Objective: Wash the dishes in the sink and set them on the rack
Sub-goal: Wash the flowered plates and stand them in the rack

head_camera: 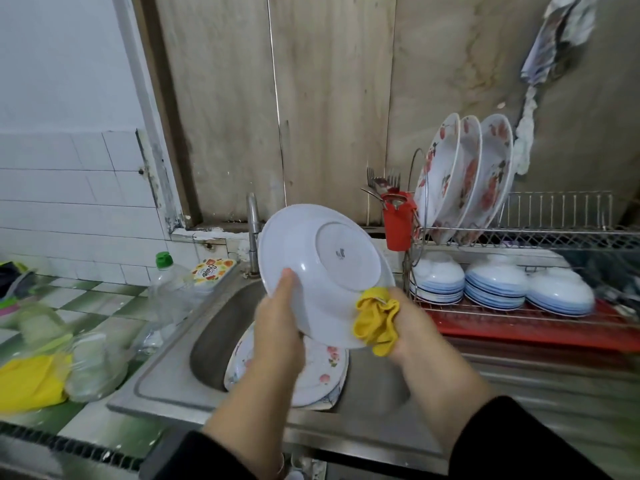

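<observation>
A white plate (325,271) is held tilted above the sink (214,344), underside toward the camera. It is gripped at its lower left rim by the left hand (280,323), thumb laid on the back. The right hand (405,327) is closed around a bunched yellow cloth (377,320), which is pressed against the plate's lower right rim.

Risks, as judged:
- The plate is carried by one hand only, near the edge. If it is wet or soapy, a slip would drop it onto the stacked floral plates (322,372) lying in the basin directly below; chipping is likely.
- The tap (254,233) stands just behind the plate's left rim. A backward swing could strike it.
- On the way to the rack (519,233), the red cutlery holder (398,220) and its protruding forks lie between; a low path could catch them.

Room:
- Upper rack tier: three floral plates (464,174) are upright at the left end; open slots are seen to their right.
- Lower tier is filled with inverted bowls (495,282).
- The surface to the left is crowded by a clear bottle (169,289) and plastic containers (86,362); little set-down space is offered there.
</observation>
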Available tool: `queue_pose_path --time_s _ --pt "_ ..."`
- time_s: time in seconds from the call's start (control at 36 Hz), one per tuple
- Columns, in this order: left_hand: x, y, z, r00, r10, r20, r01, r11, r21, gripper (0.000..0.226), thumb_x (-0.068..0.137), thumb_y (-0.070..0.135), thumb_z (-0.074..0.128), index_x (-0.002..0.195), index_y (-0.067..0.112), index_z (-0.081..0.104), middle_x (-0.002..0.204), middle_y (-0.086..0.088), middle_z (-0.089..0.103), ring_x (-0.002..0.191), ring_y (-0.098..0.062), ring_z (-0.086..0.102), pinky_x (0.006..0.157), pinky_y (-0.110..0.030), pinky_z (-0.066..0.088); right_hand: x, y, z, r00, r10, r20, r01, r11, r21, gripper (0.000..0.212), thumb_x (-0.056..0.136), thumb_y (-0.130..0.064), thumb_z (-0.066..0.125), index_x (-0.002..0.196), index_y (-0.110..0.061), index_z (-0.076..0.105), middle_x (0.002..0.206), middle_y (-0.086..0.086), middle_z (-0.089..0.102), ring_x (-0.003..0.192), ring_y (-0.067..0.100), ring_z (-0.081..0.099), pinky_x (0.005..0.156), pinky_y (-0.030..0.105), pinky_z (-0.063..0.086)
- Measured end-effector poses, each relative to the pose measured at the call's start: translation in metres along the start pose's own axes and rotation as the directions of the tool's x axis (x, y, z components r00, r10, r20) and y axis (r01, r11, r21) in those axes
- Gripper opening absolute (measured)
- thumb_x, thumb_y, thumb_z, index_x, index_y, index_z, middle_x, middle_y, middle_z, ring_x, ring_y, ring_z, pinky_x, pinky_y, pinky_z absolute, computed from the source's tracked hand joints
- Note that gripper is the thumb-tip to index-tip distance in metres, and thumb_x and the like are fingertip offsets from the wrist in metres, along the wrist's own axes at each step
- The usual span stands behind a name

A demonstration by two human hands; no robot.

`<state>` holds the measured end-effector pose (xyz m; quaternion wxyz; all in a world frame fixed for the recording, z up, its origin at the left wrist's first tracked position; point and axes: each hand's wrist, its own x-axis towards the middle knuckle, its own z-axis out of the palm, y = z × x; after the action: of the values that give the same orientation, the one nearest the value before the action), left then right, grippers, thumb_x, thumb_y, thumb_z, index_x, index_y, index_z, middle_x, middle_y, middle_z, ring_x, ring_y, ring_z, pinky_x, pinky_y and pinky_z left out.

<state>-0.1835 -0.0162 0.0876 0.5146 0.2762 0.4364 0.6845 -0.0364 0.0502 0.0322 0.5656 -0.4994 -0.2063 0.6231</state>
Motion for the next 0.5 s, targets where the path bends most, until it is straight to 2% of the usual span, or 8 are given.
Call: queue_pose_path --time_s 0.06,0.14,0.22,0.28,0.33,0.42,0.47,0.5 --pt "0.011 0.017 -0.006 1.000 0.000 0.026 0.000 1.000 0.006 0.024 0.095 0.036 0.052 0.096 0.015 0.063 0.093 0.000 0.068 0.085 -0.020 0.063 0.080 -0.036 0.050 -0.003 -0.013 -0.009 0.997 -0.060 -0.047 0.061 0.998 0.003 0.026 0.094 -0.025 0.055 0.074 -0.007 0.060 0.054 0.008 0.061 0.045 0.021 0.059 0.048 0.025 0.047" --pt "0.012 0.027 -0.003 0.989 0.124 -0.078 -0.104 0.969 0.224 0.030 0.096 0.044 0.045 0.083 0.020 0.055 0.085 0.006 0.059 0.085 -0.020 0.057 0.076 -0.033 0.045 -0.003 -0.005 -0.009 0.998 -0.041 -0.039 0.041 0.999 -0.002 0.033 0.077 -0.030 0.066 0.093 -0.001 0.068 0.079 0.016 0.068 0.068 0.030 0.066 0.064 0.038 0.056" --pt "-0.012 0.012 0.006 0.960 0.271 -0.070 -0.230 0.907 0.354 0.035 0.100 0.042 0.037 0.077 0.020 0.053 0.086 0.002 0.056 0.079 -0.015 0.052 0.073 -0.031 0.039 -0.018 0.014 0.001 0.995 0.094 -0.017 -0.092 0.993 0.076 0.025 0.080 -0.030 0.054 0.072 -0.010 0.066 0.064 0.009 0.063 0.059 0.026 0.061 0.067 0.039 0.053" --pt "-0.027 -0.002 0.007 0.957 0.290 0.007 -0.275 0.900 0.337 0.033 0.100 0.042 0.034 0.082 0.024 0.055 0.089 0.005 0.059 0.086 -0.016 0.056 0.082 -0.034 0.045 -0.030 0.027 0.010 0.979 0.200 0.044 -0.204 0.969 0.139 0.031 0.084 -0.031 0.048 0.088 -0.012 0.071 0.088 0.012 0.071 0.081 0.032 0.067 0.072 0.049 0.054" --pt "-0.033 -0.012 0.004 0.963 0.256 0.086 -0.270 0.925 0.268 0.031 0.099 0.042 0.034 0.086 0.027 0.057 0.093 0.005 0.064 0.096 -0.021 0.060 0.091 -0.041 0.048 -0.036 0.033 0.012 0.961 0.252 0.113 -0.269 0.946 0.180 0.037 0.082 -0.033 0.050 0.108 -0.018 0.071 0.109 0.013 0.070 0.100 0.037 0.066 0.076 0.056 0.052" --pt "-0.036 -0.017 0.003 0.972 0.182 0.146 -0.213 0.947 0.242 0.034 0.098 0.044 0.032 0.100 0.021 0.057 0.096 0.005 0.062 0.102 -0.022 0.058 0.096 -0.037 0.044 -0.047 0.031 0.015 0.919 0.348 0.186 -0.373 0.919 0.126 0.040 0.078 -0.038 0.057 0.112 -0.025 0.070 0.109 0.006 0.071 0.094 0.033 0.068 0.079 0.051 0.052" --pt "-0.037 -0.023 0.002 0.962 0.170 0.214 -0.233 0.918 0.320 0.038 0.095 0.047 0.033 0.105 0.020 0.059 0.094 0.006 0.063 0.095 -0.015 0.059 0.093 -0.027 0.045 -0.055 0.025 0.019 0.900 0.384 0.204 -0.411 0.906 0.105 0.037 0.083 -0.042 0.054 0.111 -0.024 0.069 0.101 0.007 0.072 0.079 0.030 0.068 0.072 0.041 0.053" --pt "-0.037 -0.026 0.001 0.949 0.169 0.266 -0.261 0.895 0.362 0.037 0.095 0.047 0.033 0.100 0.023 0.061 0.092 0.008 0.063 0.089 -0.007 0.060 0.087 -0.019 0.047 -0.058 0.022 0.021 0.899 0.383 0.212 -0.409 0.908 0.095 0.037 0.085 -0.042 0.052 0.111 -0.021 0.069 0.099 0.009 0.072 0.080 0.031 0.068 0.075 0.041 0.053"
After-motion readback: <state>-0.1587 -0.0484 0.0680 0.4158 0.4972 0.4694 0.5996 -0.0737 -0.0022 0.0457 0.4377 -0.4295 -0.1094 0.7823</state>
